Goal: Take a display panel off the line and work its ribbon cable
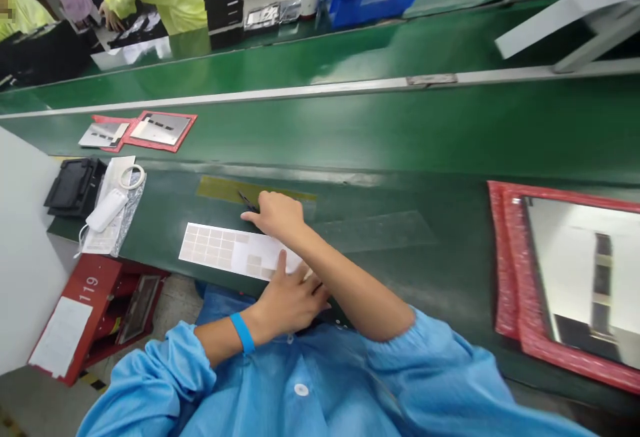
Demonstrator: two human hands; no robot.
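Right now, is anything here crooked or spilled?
Yes, slightly: the far-left display panel lies partly off its red bubble wrap, while the neighbouring panel lies fully on its wrap. The sticker sheet has bare patches. I see no spills.

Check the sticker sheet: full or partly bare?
Partly bare: the sticker sheet has beige stickers filling its left end, but white gaps farther right. Cannot tell beneath the left hand.
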